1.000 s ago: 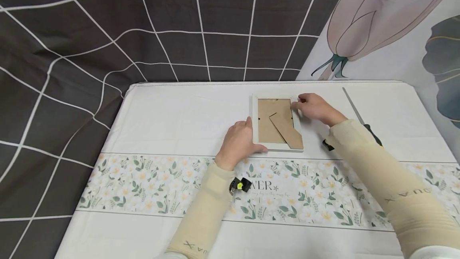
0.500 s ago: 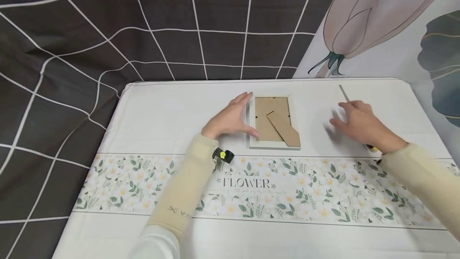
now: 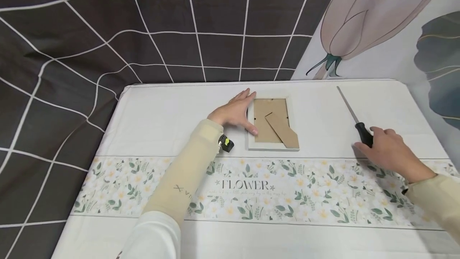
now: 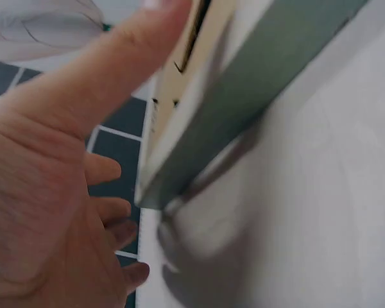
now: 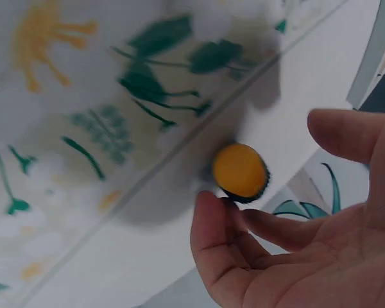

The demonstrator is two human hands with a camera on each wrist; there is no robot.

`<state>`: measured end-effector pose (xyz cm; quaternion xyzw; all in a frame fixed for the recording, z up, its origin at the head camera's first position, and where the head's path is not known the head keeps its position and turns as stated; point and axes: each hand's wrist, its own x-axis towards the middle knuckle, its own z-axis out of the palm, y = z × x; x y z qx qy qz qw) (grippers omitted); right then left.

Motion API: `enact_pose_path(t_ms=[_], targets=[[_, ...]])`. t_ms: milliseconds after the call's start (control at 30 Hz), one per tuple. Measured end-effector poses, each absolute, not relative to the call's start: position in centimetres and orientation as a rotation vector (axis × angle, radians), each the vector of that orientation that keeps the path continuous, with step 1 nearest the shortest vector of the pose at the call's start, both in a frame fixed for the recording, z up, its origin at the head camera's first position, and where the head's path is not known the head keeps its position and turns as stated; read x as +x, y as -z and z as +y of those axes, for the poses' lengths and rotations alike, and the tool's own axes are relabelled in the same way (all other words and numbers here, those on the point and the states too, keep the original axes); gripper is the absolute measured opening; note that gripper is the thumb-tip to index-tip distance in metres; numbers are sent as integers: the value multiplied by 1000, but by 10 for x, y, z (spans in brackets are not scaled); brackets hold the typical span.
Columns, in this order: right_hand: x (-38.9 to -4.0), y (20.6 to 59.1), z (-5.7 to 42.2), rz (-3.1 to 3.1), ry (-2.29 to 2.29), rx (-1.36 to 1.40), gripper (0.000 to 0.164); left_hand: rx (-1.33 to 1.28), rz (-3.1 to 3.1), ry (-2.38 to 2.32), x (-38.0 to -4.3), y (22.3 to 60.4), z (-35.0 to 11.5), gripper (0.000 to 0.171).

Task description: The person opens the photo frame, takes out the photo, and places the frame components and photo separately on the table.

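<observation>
A white picture frame (image 3: 272, 146) lies face down, its brown backing board and folded easel stand (image 3: 282, 130) showing. My left hand (image 3: 235, 112) is at its left side, thumb over the near part of the rim and fingers stretched toward the far left corner. In the left wrist view the fingertips are spread beside the frame's edge (image 4: 244, 86). To the right lies a tool with a long thin grey metal shaft and black handle (image 3: 364, 134). My right hand (image 3: 389, 149) is at that handle's yellow end (image 5: 240, 170), fingers right beside it and thumb apart.
A white tablecloth (image 3: 172, 119) with a floral band (image 3: 143, 183) covers the table. Behind its far edge hangs a dark cloth with white grid lines (image 3: 223, 19). A flower-printed cloth (image 3: 391, 31) hangs at the back right.
My right hand has left the frame's right side, moved right across the tool's shaft, then back toward its handle. My left hand has slid farther up the frame's left side. Frame and tool lie as before.
</observation>
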<state>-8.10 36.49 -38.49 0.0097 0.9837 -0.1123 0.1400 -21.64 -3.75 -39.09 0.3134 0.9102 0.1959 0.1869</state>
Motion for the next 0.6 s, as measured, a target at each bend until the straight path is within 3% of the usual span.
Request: enact_pose_path(t_ms=[233,600], targets=[[-81,392,370,2859,406,57,77,883,2510,-437,-221,401,-33,148],[-91,395,367,2852,382,109,50,833,2535,-243,-219,390,-24,149]])
